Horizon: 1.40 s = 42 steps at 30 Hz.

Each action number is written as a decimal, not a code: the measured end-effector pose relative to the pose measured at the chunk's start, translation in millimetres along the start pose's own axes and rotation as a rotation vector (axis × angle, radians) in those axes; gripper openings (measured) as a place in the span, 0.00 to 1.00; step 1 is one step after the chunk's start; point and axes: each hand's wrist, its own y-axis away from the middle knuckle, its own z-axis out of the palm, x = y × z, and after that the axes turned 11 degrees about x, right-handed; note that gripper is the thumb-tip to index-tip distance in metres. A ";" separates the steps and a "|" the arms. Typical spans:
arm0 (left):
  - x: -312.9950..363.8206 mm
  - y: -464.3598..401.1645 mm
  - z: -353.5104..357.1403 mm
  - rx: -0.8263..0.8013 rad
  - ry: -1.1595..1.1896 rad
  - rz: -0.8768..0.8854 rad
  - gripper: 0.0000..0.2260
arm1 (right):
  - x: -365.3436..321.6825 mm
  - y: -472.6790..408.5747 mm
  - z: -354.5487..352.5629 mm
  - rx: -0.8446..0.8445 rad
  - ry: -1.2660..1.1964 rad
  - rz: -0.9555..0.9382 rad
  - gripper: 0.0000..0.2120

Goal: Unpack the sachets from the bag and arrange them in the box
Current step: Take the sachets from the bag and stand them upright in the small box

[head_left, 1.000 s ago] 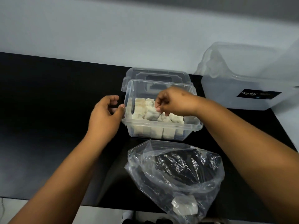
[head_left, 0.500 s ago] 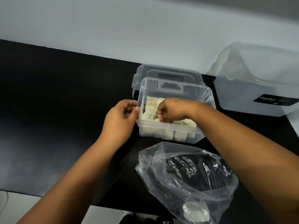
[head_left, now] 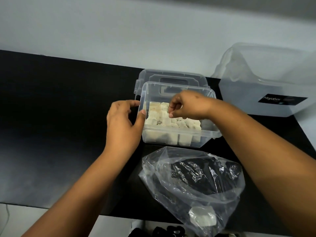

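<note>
Clear box point(head_left: 172, 139) mid black surface point(head_left: 59, 125), packed with white sachets point(head_left: 164, 117); bare surface to left. Plastic bag point(head_left: 193, 182) near front edge, one sachet point(head_left: 203, 217) inside. Left hand point(head_left: 123, 124) grips box's left rim. Right hand point(head_left: 186, 105) above sachets, fingers curled, grasping nothing visible.

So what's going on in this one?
A person is packing white sachets into a small clear box on a black table. The left hand grips the box's left wall while the right hand hovers over the sachets, fingers curled. The plastic bag in front holds one last sachet.
</note>
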 end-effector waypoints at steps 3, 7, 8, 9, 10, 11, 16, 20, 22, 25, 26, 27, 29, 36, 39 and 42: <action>16.5 8.6 -2.7 0.095 -0.038 0.119 0.10 | 0.3 27.5 -16.7 0.066 -0.089 -0.025 0.06; 39.0 30.6 -3.9 0.078 -0.032 0.261 0.10 | 9.1 74.5 -26.8 0.001 -0.340 -0.055 0.04; 43.0 38.1 -2.9 0.045 -0.031 0.303 0.10 | 13.4 86.7 -26.8 -0.038 -0.395 -0.054 0.04; 45.8 45.3 -1.5 -0.001 -0.025 0.339 0.10 | 18.0 97.5 -26.1 -0.079 -0.428 -0.050 0.04; 47.7 53.7 0.9 -0.058 -0.018 0.374 0.10 | 24.0 108.4 -23.9 -0.124 -0.441 -0.040 0.05; 48.9 61.5 3.3 -0.128 -0.013 0.411 0.11 | 30.2 117.7 -20.3 -0.176 -0.441 -0.026 0.05; 43.1 108.5 12.9 -0.799 -0.188 0.520 0.34 | 60.6 146.7 19.4 -0.313 -0.307 0.067 0.04; 22.5 151.7 18.7 -0.980 -0.436 0.681 0.53 | 76.4 153.8 53.4 -0.294 -0.140 0.067 0.02; 13.3 168.6 22.7 -0.946 -0.517 0.730 0.55 | 81.8 156.1 64.2 -0.318 -0.123 0.094 0.03; 1.5 185.9 27.4 -0.820 -0.572 0.774 0.50 | 84.4 158.2 74.1 -0.358 -0.161 0.142 0.05; -2.0 190.7 28.9 -0.763 -0.558 0.778 0.47 | 85.1 158.9 76.3 -0.367 -0.168 0.145 0.05; -5.0 194.8 30.3 -0.701 -0.526 0.780 0.43 | 85.4 160.1 77.4 -0.374 -0.167 0.145 0.06; -8.1 200.7 31.5 -0.598 -0.450 0.765 0.36 | 86.0 163.1 78.9 -0.387 -0.163 0.139 0.05; -2.5 214.1 29.9 -0.487 -0.335 0.635 0.18 | 82.9 166.9 88.0 -0.446 -0.135 0.071 0.04; -2.4 216.7 30.9 -0.429 -0.318 0.618 0.14 | 79.1 165.7 93.6 -0.432 -0.083 0.018 0.05; -2.9 216.4 31.3 -0.432 -0.355 0.607 0.13 | 74.7 165.9 96.4 -0.427 -0.046 -0.011 0.06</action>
